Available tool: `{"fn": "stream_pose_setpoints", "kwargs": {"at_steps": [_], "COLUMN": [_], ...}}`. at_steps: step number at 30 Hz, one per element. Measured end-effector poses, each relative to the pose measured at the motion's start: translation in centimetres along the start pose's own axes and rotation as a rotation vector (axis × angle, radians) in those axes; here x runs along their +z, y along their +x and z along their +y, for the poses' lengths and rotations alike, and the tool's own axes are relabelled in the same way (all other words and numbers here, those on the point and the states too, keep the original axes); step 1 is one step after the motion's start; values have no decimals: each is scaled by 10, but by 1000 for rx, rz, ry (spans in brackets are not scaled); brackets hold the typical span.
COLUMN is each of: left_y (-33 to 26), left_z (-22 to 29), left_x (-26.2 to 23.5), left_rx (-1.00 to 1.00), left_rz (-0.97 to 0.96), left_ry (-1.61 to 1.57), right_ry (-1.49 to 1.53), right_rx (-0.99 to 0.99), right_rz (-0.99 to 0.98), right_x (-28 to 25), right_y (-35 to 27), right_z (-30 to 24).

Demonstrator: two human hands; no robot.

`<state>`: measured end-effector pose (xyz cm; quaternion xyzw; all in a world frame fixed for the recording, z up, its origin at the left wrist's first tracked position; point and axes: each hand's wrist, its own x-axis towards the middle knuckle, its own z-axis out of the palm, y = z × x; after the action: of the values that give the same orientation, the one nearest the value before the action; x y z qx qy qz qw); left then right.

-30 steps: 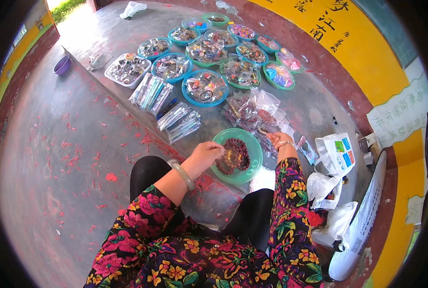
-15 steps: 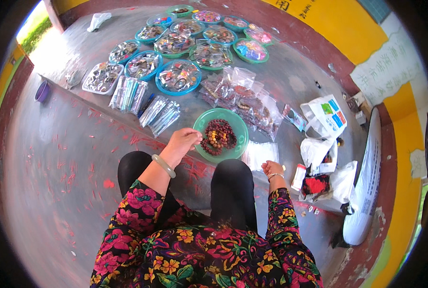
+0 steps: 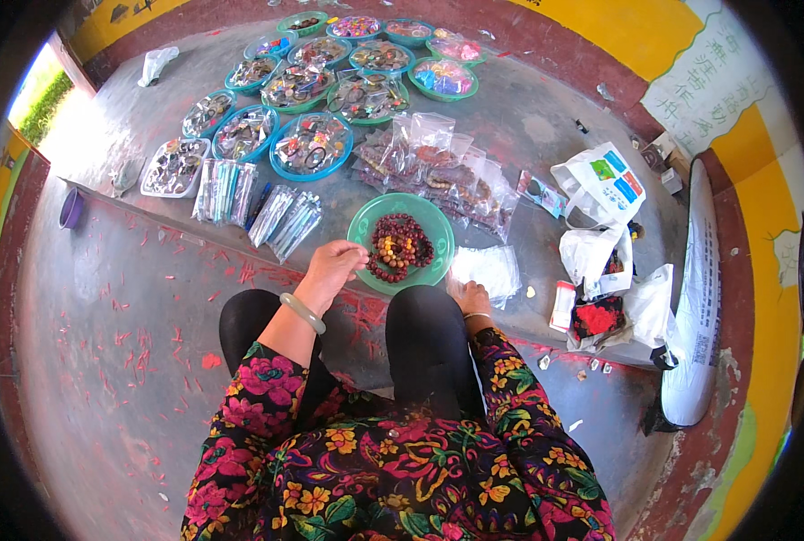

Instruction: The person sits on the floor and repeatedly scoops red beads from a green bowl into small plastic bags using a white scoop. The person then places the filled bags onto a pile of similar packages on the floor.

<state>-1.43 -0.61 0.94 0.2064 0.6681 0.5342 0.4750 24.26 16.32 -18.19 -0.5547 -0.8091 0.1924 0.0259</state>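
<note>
A green plastic bowl [image 3: 359, 216] stands just beyond my knees, holding dark red bead bracelets [image 3: 424, 248] with a cluster of yellow-brown beads [image 3: 397, 250] in the middle. At the bowl's left rim is my left hand [image 3: 334, 265], its thumb and fingertips pressed together; anything between them is too small to make out. A pale bangle circles that wrist. To the right of the bowl lies a stack of clear plastic bags [image 3: 490, 272]. My right hand [image 3: 470, 298] is at the stack's near left corner with bent fingers on it, the fingertips partly hidden.
Bagged bracelets [image 3: 461, 185] lie beyond the bowl. Bundles of wrapped pens [image 3: 280, 219] and several basins of small packed goods [image 3: 312, 149] fill the far left. White carrier bags [image 3: 605, 189] and a red-and-white box [image 3: 561, 307] stand right. A ledge edge [image 3: 195, 236] runs along the near side.
My right hand has moved left, from the right of the clear bags onto their near corner. My left hand stays pinched at the bowl's rim. The whole view has shifted slightly.
</note>
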Motion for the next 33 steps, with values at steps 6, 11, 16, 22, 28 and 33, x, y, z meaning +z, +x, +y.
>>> {"fn": "stream_pose_setpoints", "kwargs": {"at_steps": [6, 11, 16, 22, 28, 33], "left_y": [-2, -1, -1, -5, -1, 5], "left_z": [2, -1, 0, 3, 1, -1], "left_x": [2, 2, 2, -2, -8, -14], "left_rx": [-21, -12, -3, -7, 55, 245], "left_rz": [-2, 7, 8, 28, 28, 90], "left_ry": [26, 40, 53, 32, 31, 161], "right_ry": [-46, -46, 105, 145, 618, 1007], "right_rx": [13, 26, 102, 213, -19, -354], "right_rz": [71, -10, 12, 354, 248, -301], "right_x": [16, 12, 9, -16, -113, -145], "right_y": [8, 17, 22, 34, 31, 7], "right_z": [9, 20, 33, 60, -24, -127]}}
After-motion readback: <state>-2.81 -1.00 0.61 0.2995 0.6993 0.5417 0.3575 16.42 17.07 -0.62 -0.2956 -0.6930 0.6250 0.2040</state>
